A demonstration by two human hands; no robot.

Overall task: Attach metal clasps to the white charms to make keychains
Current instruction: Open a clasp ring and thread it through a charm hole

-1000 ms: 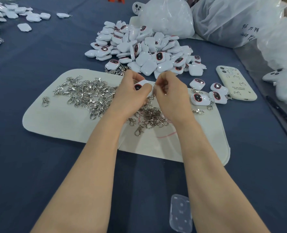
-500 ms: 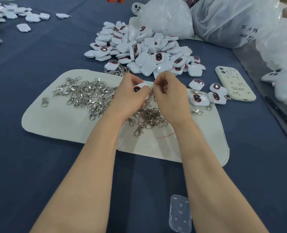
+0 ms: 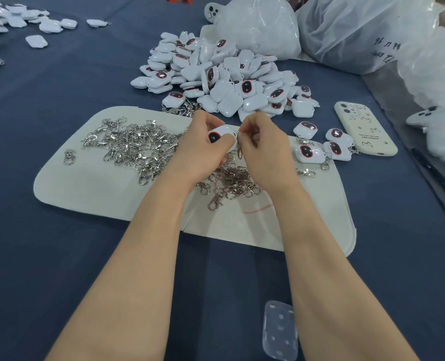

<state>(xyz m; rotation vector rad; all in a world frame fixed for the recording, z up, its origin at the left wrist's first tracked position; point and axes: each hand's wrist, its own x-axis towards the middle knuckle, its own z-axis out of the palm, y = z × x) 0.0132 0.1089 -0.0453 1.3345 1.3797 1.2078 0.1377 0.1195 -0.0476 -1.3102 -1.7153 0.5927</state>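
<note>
L hand: forearm in from bottom edge, angled to centre; fingers curled round white charm, held over felt mat on counter. R hand: forearm mirrors it; fingers pinch metal clasp at charm's right edge. Charm: dark oval face toward camera, long axis approx. left-right. Clasp hangs below pinch, axis approx. vertical in view. Charm pile behind; loose clasps on mat.

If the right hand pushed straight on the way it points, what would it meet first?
Probably the white charm that the left hand grips; the right hand, pinching a clasp, points straight at it, nearly touching.
</note>
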